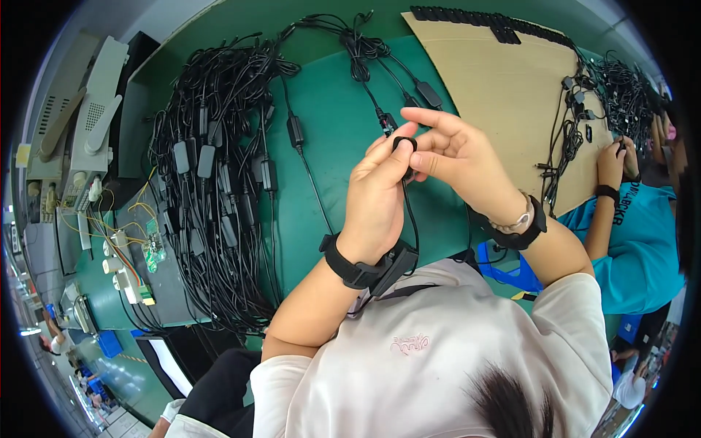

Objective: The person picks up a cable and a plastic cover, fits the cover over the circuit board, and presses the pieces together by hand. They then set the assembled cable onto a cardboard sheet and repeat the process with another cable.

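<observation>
My left hand [376, 193] is closed, its thumb pressed on a small black rounded cable part [406, 141]. A thin black cable [411, 212] hangs from that part toward my body. My right hand [460, 153] meets it from the other side, with thumb and bent fingers at the black part and the index finger stretched out above. Just beyond my fingertips is a black cable module [387, 120] with a small reddish patch, on a cord running to the far side. My fingers hide much of the held part.
A large heap of black cables with inline boxes [212, 168] lies to the left on the green table [321, 95]. A cardboard sheet [482, 80] at right carries a row of black pieces [496, 22]. Test equipment [95, 117] stands far left; a co-worker in blue [635, 241] sits at right.
</observation>
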Motion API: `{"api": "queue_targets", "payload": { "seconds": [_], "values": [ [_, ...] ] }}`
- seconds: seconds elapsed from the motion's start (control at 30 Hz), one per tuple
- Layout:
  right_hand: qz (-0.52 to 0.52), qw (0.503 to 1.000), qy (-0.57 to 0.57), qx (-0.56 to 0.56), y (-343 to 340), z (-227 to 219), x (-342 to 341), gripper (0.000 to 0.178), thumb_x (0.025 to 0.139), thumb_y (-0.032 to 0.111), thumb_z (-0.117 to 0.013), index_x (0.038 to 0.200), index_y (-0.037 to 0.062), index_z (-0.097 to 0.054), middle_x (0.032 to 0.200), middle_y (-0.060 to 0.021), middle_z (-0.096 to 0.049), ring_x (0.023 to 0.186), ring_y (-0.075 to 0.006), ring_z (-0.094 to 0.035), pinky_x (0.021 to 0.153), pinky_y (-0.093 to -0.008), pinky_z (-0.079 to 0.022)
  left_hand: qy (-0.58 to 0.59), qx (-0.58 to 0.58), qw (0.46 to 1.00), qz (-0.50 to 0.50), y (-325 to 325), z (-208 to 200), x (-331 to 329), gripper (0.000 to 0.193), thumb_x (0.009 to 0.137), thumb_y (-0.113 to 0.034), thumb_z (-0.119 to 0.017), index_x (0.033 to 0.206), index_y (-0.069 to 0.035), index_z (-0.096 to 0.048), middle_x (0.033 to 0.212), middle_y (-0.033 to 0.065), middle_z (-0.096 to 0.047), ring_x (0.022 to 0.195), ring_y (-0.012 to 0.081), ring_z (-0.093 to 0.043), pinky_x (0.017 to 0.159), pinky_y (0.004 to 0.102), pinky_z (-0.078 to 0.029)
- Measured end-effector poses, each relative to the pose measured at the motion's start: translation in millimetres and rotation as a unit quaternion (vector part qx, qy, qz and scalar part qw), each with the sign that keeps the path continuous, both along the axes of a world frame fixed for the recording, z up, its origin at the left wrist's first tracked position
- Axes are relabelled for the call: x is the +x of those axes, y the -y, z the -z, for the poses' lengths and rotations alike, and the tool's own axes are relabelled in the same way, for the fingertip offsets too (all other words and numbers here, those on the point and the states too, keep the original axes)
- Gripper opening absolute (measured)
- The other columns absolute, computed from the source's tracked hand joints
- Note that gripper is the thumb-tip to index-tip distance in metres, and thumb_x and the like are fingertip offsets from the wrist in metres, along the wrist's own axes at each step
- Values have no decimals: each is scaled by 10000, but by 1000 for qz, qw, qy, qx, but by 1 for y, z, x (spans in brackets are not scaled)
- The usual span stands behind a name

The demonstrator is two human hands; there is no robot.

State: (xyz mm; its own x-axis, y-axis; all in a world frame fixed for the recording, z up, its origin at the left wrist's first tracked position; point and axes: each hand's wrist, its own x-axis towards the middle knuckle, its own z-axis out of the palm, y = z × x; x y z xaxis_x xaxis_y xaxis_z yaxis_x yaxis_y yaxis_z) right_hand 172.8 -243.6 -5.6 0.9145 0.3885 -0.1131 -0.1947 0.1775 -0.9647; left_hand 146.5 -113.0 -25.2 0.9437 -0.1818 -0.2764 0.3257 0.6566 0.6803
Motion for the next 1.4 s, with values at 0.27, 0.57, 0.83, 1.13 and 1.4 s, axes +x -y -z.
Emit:
{"api": "queue_targets", "payload": {
  "seconds": [0.27, 0.57, 0.83, 1.13, 1.4],
  "values": [
    [-13, 1000, -11, -14, 15, -5, 3, 366, 802, 53, -604, 1141, -33, -498, 823, -31, -592, 691, -93, -556, 605, -214, -467, -12, -44, 997, -61, -13, 2, 6, 348, 906, -180, -451, 1198, 9, -433, 1023, 62, -508, 884, 163, -526, 784, 285, -430],
    [29, 985, -121, 116, 27, 5, -27, 340, 794, 109, -634, 1094, -15, -536, 836, -37, -608, 681, -93, -571, 599, -206, -472, -116, -58, 985, -115, -18, 9, 19, 407, 850, -65, -527, 1217, -21, -357, 963, 93, -534, 854, 190, -556, 766, 320, -478],
    [34, 977, -128, 166, 35, 20, -25, 224, 793, 153, -646, 950, 19, -559, 873, -60, -604, 694, -113, -571, 613, -235, -483, -76, -121, 990, 8, -27, 20, 24, 313, 783, 19, -578, 1053, -22, -424, 882, 99, -574, 892, 200, -573, 785, 332, -485],
    [-28, 955, -115, 271, 33, 19, -18, 277, 750, 222, -695, 855, 55, -501, 1078, -221, -558, 938, -307, -589, 714, -315, -510, -50, 14, 997, -52, -18, 5, 19, 233, 800, 17, -553, 1016, -8, -469, 959, 131, -577, 821, 192, -586, 721, 303, -500],
    [-57, 944, -95, 312, 37, 19, -18, 340, 741, 224, -700, 863, 68, -424, 1066, -240, -556, 972, -356, -575, 696, -358, -541, -30, -1, 999, -41, -19, 12, 19, 298, 829, -17, -538, 1113, -20, -448, 971, 113, -569, 798, 169, -560, 694, 276, -467]
  ]
}}
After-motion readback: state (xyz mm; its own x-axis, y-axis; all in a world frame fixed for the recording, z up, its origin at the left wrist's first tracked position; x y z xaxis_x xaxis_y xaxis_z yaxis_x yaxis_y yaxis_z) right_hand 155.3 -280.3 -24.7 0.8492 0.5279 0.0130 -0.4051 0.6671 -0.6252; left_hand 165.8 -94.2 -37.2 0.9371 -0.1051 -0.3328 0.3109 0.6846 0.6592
